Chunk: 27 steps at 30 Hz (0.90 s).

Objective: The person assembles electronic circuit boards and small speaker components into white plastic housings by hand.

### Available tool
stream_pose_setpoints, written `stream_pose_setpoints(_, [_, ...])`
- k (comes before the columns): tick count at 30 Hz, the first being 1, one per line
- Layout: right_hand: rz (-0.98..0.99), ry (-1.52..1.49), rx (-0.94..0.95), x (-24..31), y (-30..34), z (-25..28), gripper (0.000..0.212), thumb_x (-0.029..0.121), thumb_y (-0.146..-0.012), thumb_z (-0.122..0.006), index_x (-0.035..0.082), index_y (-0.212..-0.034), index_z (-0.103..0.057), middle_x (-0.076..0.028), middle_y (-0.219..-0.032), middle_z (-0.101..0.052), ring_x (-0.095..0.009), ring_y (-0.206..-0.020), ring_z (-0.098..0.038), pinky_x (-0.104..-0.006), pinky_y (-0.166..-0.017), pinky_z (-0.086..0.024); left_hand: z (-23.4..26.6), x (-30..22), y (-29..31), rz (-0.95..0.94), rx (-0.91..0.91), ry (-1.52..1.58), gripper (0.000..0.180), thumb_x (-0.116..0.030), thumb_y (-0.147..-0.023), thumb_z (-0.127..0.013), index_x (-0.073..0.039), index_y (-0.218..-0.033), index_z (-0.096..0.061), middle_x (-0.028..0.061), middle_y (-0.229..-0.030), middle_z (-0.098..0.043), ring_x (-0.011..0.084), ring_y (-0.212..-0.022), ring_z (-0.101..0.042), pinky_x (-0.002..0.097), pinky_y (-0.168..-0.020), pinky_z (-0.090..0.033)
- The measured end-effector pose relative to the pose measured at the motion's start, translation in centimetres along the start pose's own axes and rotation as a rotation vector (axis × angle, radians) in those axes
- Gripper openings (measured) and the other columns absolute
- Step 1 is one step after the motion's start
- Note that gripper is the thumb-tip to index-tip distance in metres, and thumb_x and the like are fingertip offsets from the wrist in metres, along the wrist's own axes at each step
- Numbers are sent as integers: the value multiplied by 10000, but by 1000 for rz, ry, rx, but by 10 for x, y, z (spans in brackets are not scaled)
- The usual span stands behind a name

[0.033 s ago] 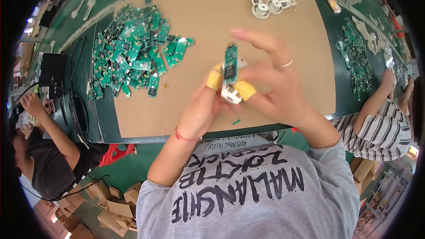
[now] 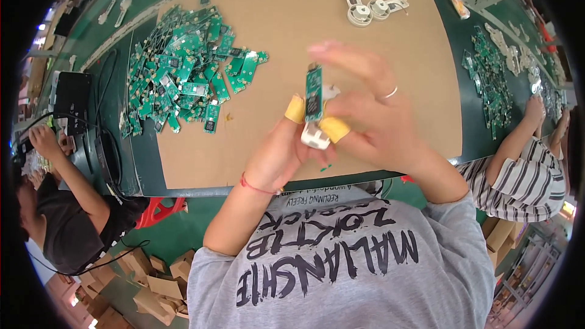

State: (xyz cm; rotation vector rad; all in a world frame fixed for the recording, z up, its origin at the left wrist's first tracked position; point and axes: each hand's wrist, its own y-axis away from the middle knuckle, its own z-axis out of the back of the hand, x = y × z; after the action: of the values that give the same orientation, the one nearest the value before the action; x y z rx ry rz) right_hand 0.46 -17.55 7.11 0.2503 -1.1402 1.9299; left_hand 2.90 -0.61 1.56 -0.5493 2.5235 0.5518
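Between my two hands stands a narrow green circuit board (image 2: 314, 92), upright, its lower end at a white plastic housing (image 2: 314, 137). My left hand (image 2: 270, 153) is closed around the housing from the left, the thumb wrapped in yellow tape. From the right, my right hand (image 2: 384, 116) pinches the same pieces with its yellow-taped thumb, while its index finger stretches over the board's top end. Fingers hide how far the board sits inside the housing. Just below the left fingertips is a small green scrap (image 2: 326, 168).
A big heap of green circuit boards (image 2: 177, 73) covers the left of the brown cardboard sheet (image 2: 414, 85). Two white round-headed plastic parts (image 2: 358, 16) lie at the far right. More boards (image 2: 490, 85) are beyond the sheet's right edge. People work at both sides.
The board and housing have shifted slightly left, and the board stands a little straighter. My right index finger has moved left with them.
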Motion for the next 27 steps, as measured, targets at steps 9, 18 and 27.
stream_pose_setpoints(9, [66,197,154,-15,8,2,115,40,-697,-603,43,-810,-582,-53,-1036,-597,-205,-988,-559,-434,-924,-354,-11,0,-5,-60,-186,99,408,-89,-916,-377,-49,-1315,-305,98,-1085,-537,215,-873,-606,302,-695,-527])
stream_pose_setpoints(18, [-92,258,115,-14,8,10,246,-78,-649,-590,28,-871,-586,-64,-964,-609,-212,-898,-567,-345,-817,-430,-11,0,-12,-300,-195,-160,453,-19,-843,-527,-24,-1267,-367,100,-1121,-515,242,-919,-598,312,-760,-517])
stream_pose_setpoints(27, [-590,-371,136,0,18,-4,271,-14,-730,-623,30,-993,-578,-50,-880,-614,-129,-811,-582,-256,-737,-463,-25,-4,-17,-751,-420,-407,423,76,-812,-523,17,-1211,-395,123,-1179,-451,235,-986,-571,299,-801,-509])
